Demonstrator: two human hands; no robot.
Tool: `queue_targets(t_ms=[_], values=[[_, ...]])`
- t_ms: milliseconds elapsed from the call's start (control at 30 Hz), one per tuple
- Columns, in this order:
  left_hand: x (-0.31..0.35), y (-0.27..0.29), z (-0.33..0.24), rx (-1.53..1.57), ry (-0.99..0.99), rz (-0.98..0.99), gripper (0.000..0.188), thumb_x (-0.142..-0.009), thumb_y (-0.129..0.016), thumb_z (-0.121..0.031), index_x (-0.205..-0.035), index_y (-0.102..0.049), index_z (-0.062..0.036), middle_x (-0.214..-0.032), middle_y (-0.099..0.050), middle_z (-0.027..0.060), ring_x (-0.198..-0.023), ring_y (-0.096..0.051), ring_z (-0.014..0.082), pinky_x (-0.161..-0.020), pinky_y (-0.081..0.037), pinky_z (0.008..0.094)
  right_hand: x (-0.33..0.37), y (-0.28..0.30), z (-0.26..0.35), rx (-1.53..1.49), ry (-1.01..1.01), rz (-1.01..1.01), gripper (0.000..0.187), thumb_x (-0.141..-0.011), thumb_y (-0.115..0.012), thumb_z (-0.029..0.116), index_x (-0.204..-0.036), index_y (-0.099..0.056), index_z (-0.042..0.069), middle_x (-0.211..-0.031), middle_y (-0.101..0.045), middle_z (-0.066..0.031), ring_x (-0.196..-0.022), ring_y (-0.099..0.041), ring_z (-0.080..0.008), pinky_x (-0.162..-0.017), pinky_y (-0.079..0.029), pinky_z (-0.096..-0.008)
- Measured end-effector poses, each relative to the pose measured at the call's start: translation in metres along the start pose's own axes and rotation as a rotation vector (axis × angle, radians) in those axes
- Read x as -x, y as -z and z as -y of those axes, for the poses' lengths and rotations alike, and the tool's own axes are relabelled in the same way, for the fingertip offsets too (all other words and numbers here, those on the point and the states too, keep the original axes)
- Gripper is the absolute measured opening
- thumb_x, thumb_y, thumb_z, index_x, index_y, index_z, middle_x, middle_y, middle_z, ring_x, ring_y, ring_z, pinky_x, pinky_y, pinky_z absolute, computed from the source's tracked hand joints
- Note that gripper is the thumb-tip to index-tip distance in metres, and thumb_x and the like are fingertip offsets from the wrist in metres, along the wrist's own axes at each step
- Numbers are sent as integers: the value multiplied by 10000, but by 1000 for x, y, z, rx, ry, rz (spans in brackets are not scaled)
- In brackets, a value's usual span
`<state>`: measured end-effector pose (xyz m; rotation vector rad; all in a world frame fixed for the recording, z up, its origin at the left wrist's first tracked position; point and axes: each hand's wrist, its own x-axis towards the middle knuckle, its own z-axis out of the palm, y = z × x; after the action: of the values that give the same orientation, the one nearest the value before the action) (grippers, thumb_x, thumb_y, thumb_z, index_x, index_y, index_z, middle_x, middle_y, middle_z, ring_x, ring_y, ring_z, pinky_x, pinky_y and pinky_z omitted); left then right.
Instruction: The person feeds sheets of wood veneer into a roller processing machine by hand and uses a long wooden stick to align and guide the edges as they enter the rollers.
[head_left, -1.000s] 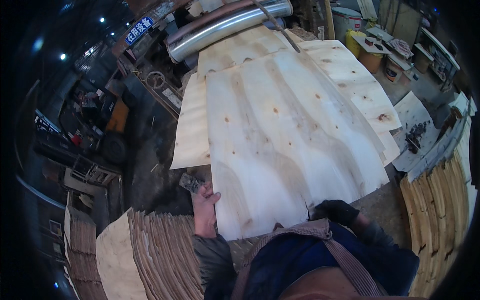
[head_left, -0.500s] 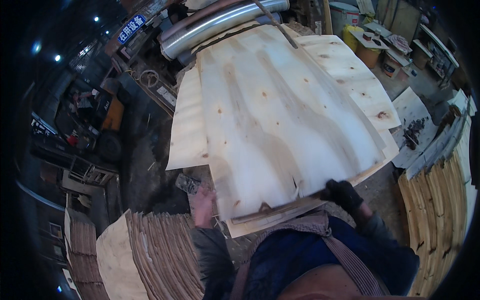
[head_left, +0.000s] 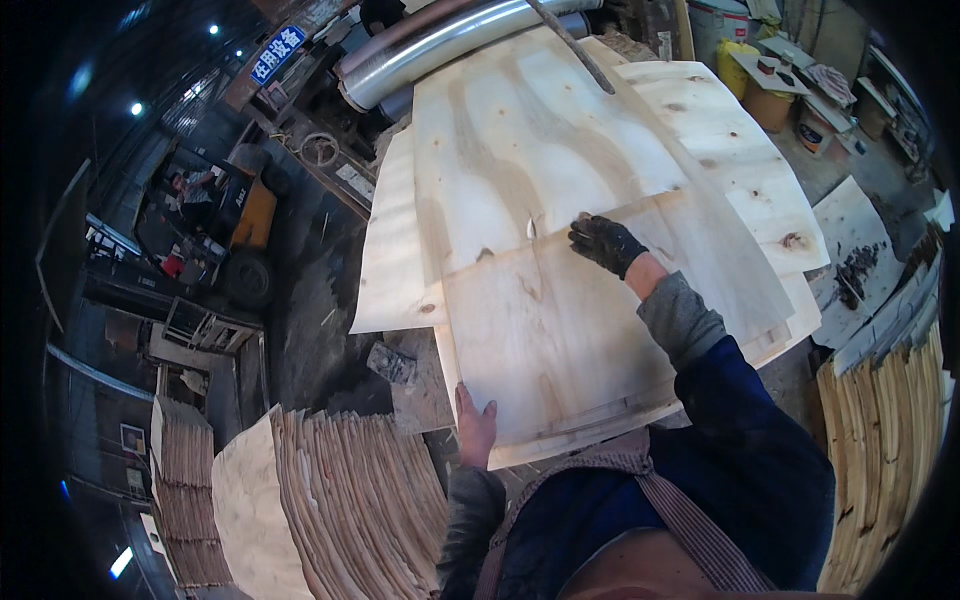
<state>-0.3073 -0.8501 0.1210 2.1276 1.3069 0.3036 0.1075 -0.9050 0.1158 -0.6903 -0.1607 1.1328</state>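
Note:
A pale veneer sheet [head_left: 540, 130] with brown streaks and knots reaches away from me to a shiny metal roller [head_left: 440, 52]. Its near edge crosses another veneer sheet [head_left: 560, 330], which lies beneath it on a stack. My right hand [head_left: 606, 243], in a dark glove, rests over that near edge with its fingers stretched forward. Bare, my left hand [head_left: 477, 428] touches the left border of the stack close to me, thumb and fingers apart. Wider veneer sheets [head_left: 740, 170] stick out below on both sides.
Upright stacks of veneer stand at the lower left [head_left: 350, 500] and along the right [head_left: 885, 450]. A dark stick [head_left: 575, 50] slants over the far sheet. A person sits in an orange forklift [head_left: 253, 215] at left. Buckets [head_left: 815, 130] stand at the back right.
The top sheet has slid away from me toward the roller, baring the sheet below. My right hand has travelled forward from the near right edge. My left hand stays by the left border.

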Motion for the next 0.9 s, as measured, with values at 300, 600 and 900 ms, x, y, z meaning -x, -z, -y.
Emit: queue_targets(t_ms=[300, 600, 900], values=[[-1, 29, -20, 158, -248, 7, 622, -774, -521, 42, -1354, -298, 31, -1329, -405, 207, -1210, -422, 283, -986, -358, 327, 174, 18, -94, 106, -223, 68, 480, -851, -580, 57, -1289, -383, 36, -1143, -536, -239, -1035, -552, -382, -884, -458, -503], [7, 82, -80, 853, -109, 127, 567, -788, -434, 141, -1337, -330, 45, -1180, -556, 110, -1060, -535, 164, -906, -399, 264, 290, 23, -94, 489, -212, -36, 268, -922, -484, 266, -1053, -537, 38, -944, -608, -146, -822, -606, -287, -749, -511, -424], [13, 116, -67, 1067, 7, 112, 492, -796, -464, 103, -1280, -406, 41, -1147, -569, 132, -1016, -556, 181, -877, -433, 288, 288, 5, -61, 135, -69, -276, 391, -888, -549, 272, -1020, -507, -93, -841, -613, -188, -753, -622, -293, -688, -529, -379]])
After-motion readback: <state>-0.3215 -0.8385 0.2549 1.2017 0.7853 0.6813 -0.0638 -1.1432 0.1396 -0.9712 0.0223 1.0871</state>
